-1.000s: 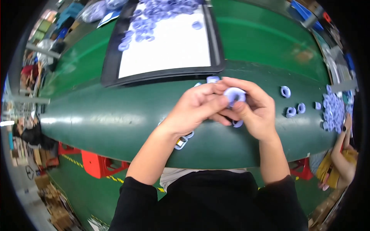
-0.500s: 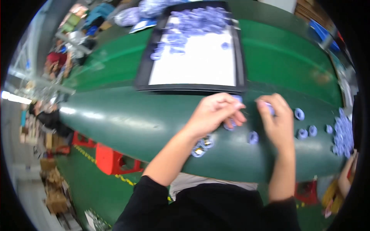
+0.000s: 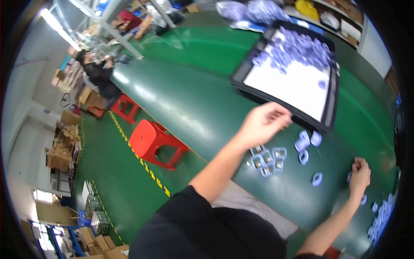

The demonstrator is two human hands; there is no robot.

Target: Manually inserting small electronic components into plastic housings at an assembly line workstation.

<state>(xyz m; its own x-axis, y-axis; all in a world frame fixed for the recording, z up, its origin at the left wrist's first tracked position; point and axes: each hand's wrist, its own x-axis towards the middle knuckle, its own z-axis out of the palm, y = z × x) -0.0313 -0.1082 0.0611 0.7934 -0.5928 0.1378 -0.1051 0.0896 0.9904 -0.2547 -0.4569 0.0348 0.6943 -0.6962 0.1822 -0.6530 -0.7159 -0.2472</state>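
My left hand (image 3: pixel 265 124) hovers over the green table near the front edge of the black tray, its fingers curled in; whatever they may hold is hidden. Below it lies a cluster of small clear-blue square pieces with dark and gold centres (image 3: pixel 266 162). Two purple ring-shaped parts (image 3: pixel 303 157) (image 3: pixel 316 138) and a purple ribbed piece (image 3: pixel 302 141) lie to its right. Farther right, my right hand (image 3: pixel 360 176) bends its fingers around a purple ring (image 3: pixel 349 176), which shows only in part beside them. Another purple ring (image 3: pixel 317 179) lies between the hands, nearer me.
The black tray (image 3: pixel 280 105), lined in white, holds many purple parts. A purple pile (image 3: pixel 380 220) sits at the table's far right. Plastic bags (image 3: pixel 265 12) lie behind the tray. Red stools (image 3: pixel 153 142) stand left of the table, and a person (image 3: pixel 99 75) sits beyond.
My view has turned, swinging the tray and table toward the right. My right hand has moved away from my left, leaving purple parts on the table between them, and is now at another ring.
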